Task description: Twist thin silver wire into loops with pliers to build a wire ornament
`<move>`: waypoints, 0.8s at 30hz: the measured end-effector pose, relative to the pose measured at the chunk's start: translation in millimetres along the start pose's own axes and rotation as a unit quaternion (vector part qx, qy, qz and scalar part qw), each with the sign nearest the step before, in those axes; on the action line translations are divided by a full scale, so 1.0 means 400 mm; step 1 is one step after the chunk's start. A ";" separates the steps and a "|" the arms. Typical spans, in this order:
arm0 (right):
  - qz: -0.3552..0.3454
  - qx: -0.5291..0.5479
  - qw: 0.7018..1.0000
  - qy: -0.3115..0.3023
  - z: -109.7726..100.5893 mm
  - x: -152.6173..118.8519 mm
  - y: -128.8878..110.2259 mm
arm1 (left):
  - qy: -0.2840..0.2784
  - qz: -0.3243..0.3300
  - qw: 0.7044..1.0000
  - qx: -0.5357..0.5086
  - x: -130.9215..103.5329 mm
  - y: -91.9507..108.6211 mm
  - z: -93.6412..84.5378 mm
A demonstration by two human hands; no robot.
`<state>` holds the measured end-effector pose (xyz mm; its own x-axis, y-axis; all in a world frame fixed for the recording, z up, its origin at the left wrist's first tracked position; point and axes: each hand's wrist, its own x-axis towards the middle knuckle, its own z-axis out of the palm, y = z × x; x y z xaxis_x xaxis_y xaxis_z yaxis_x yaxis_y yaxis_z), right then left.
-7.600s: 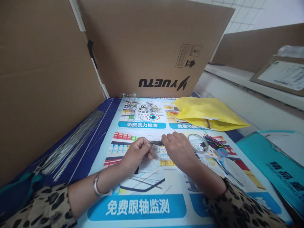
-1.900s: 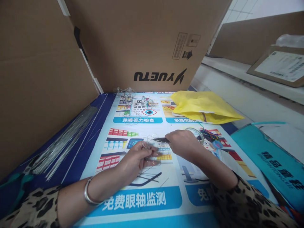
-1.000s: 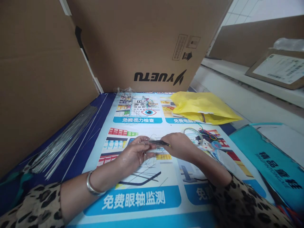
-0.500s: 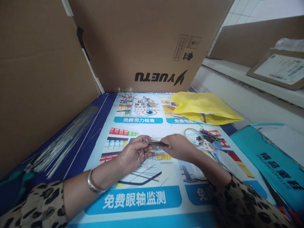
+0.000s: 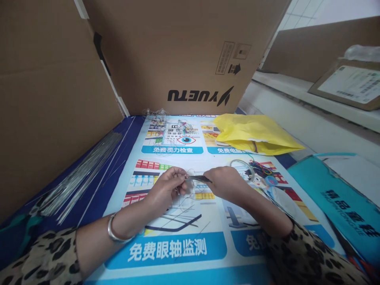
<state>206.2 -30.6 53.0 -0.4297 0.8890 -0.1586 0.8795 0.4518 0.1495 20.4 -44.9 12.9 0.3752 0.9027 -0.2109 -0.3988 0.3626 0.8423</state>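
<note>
Thin looped wire [image 5: 193, 190] hangs from the pinched fingers of my left hand [image 5: 169, 185], which wears a silver bangle [image 5: 113, 229] at the wrist. Dark pliers [image 5: 199, 178] are held in the closed fist of my right hand [image 5: 227, 182], with their tips pointing left and meeting the wire at my left fingertips. The exact grip point is too small to tell. Both hands are above a printed poster [image 5: 178, 162]. Cut wire pieces [image 5: 184, 217] lie below them.
A bundle of straight wires [image 5: 86, 172] lies left, near teal handles [image 5: 20, 227]. Cardboard [image 5: 154, 51] stands behind. Wire pieces [image 5: 185, 127], a yellow bag [image 5: 255, 132], a tape ring [image 5: 247, 166], coloured cords [image 5: 263, 168] and a teal bag [image 5: 335, 190] surround the hands.
My left hand has turned a little and its fingers are drawn in more. The pliers and my right hand have shifted slightly to the right, and the wire loops hang differently.
</note>
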 end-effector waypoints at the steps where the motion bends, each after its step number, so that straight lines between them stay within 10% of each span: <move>1: 0.001 -0.003 1.000 -0.003 -0.002 -0.001 -0.002 | 0.002 0.001 1.000 0.005 0.000 -0.001 0.000; 24: 0.006 -0.027 0.998 0.049 0.027 0.003 -0.031 | 0.078 -0.020 0.997 0.021 -0.002 0.008 0.006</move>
<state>196.8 -35.9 40.5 -0.4403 0.8958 -0.0611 0.8730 0.4430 0.2039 20.8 -45.1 17.2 0.2543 0.9136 -0.3172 -0.3495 0.3926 0.8507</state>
